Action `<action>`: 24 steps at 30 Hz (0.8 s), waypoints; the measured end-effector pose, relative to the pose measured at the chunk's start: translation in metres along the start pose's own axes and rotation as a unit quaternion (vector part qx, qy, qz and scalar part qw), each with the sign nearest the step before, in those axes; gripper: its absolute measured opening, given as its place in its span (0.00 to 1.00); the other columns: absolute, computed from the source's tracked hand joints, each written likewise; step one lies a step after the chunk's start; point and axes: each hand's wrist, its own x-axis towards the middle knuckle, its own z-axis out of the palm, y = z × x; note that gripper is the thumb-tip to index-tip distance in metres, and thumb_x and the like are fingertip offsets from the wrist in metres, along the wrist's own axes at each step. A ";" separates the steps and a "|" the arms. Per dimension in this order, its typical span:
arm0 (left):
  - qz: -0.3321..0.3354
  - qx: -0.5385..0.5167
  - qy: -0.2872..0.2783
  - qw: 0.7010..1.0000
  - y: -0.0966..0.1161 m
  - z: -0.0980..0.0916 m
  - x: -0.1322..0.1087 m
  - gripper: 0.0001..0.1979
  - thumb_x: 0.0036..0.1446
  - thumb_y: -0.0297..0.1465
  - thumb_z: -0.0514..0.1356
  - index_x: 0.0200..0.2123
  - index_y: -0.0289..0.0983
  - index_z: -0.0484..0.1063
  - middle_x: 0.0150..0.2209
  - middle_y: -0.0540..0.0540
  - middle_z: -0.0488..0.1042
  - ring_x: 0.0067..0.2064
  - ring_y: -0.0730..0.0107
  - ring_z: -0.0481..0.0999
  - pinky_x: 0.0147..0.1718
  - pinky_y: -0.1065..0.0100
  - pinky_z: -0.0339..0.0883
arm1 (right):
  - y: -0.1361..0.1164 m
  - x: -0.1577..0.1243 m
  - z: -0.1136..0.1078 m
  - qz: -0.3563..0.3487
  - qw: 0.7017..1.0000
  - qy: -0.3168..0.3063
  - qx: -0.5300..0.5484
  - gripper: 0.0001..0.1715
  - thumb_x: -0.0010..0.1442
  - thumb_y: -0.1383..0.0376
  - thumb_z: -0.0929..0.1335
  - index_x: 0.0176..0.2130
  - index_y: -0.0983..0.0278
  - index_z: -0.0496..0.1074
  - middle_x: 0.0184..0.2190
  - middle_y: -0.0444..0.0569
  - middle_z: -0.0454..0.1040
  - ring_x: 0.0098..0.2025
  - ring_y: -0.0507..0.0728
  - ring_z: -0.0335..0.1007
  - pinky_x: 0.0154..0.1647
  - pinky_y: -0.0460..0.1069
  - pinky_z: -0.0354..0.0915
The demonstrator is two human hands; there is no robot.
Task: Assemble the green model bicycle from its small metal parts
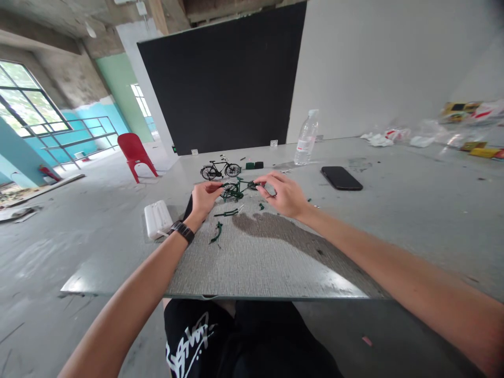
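Between my hands a small green model bicycle (243,187) is held just above the table. My left hand (205,198) pinches it by the spoked wheel on the left. The fingers of my right hand (282,193) close on its other end, around a dark wheel that they partly cover. Behind it a black model bicycle (220,169) stands upright. Loose green pieces lie nearer to me: a long thin part (227,213), a curved part (216,232) and a tiny part (261,206).
A white box-shaped device (157,219) lies left of my wrist. At the back are a clear plastic bottle (307,137) and small dark green blocks (254,165). To the right lie a black phone (340,178) and plastic wrappers (417,134). The table's front edge (252,298) runs above my lap.
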 end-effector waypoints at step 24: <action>0.021 0.034 -0.028 0.999 -0.006 0.005 0.001 0.10 0.51 0.32 0.68 0.37 0.34 0.80 0.40 0.40 0.82 0.41 0.61 0.81 0.43 0.63 0.74 | -0.005 0.001 0.000 0.000 0.999 -0.041 0.026 0.16 0.71 0.60 0.59 0.47 0.62 0.73 0.44 0.52 0.76 0.36 0.56 0.72 0.36 0.52 0.64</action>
